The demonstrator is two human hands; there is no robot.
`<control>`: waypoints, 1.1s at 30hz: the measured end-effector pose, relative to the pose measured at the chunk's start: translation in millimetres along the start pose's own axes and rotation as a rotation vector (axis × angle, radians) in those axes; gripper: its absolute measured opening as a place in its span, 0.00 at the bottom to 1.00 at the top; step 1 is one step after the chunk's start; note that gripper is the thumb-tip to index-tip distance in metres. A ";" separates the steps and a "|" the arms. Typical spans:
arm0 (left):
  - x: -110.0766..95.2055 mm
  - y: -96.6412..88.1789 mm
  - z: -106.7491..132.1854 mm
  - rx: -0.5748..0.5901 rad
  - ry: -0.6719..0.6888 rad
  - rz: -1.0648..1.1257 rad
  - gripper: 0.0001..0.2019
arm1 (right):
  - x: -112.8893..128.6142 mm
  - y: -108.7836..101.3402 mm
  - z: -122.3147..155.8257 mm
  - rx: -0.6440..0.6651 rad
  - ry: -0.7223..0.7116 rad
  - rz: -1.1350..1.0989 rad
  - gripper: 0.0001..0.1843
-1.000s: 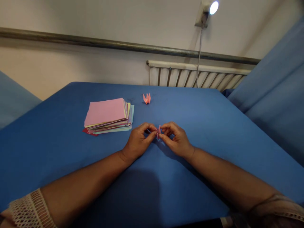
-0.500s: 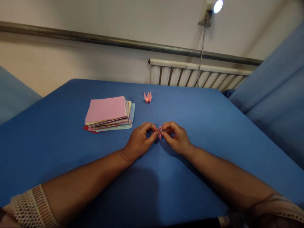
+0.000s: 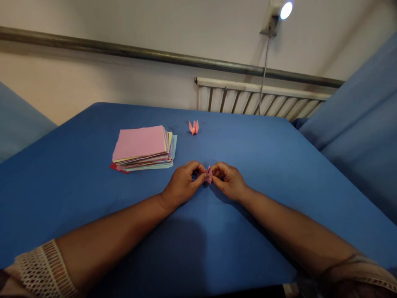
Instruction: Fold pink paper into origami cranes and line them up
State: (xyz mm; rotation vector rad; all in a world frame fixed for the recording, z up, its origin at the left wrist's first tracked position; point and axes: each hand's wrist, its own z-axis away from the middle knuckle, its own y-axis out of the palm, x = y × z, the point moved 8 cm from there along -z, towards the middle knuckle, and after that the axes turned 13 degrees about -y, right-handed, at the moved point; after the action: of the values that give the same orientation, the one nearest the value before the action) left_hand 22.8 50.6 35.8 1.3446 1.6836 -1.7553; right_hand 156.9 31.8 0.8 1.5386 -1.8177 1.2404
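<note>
A small folded pink paper piece [image 3: 209,174] is pinched between the fingertips of both hands, just above the blue table [image 3: 279,174]. My left hand [image 3: 182,184] grips its left side with thumb and forefinger. My right hand [image 3: 228,181] grips its right side the same way. Most of the paper is hidden by my fingers. A stack of coloured paper sheets [image 3: 142,148], pink on top, lies to the left of my hands.
A finished small orange-pink folded paper figure [image 3: 193,127] stands farther back on the table. Behind the table are a wall rail, a white radiator [image 3: 260,99] and a lamp [image 3: 279,12]. Blue fabric rises at the right [image 3: 356,111].
The hands have closed in slightly on the pink piece and sit a little lower. The paper looks more crumpled between the fingertips than a second ago.
</note>
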 end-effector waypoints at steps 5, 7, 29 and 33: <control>8.2 7.5 -3.3 0.091 -0.030 -0.041 0.04 | -5.2 -0.2 0.5 0.035 -0.014 0.064 0.04; 11.6 9.4 -5.2 0.117 -0.037 -0.063 0.04 | -9.1 -2.0 1.2 0.008 0.004 0.053 0.03; 6.7 6.7 -8.3 0.114 -0.001 -0.092 0.07 | -0.1 -10.0 -2.6 -0.021 -0.048 0.207 0.05; 17.3 5.5 -12.1 0.091 -0.071 -0.114 0.06 | -18.8 -13.8 0.1 -0.069 0.048 0.155 0.04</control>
State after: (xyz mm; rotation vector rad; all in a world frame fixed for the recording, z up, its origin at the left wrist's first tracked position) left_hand 23.4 66.4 20.6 1.2292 1.6905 -1.9414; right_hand 175.1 42.1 -9.6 1.3420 -1.9580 1.2585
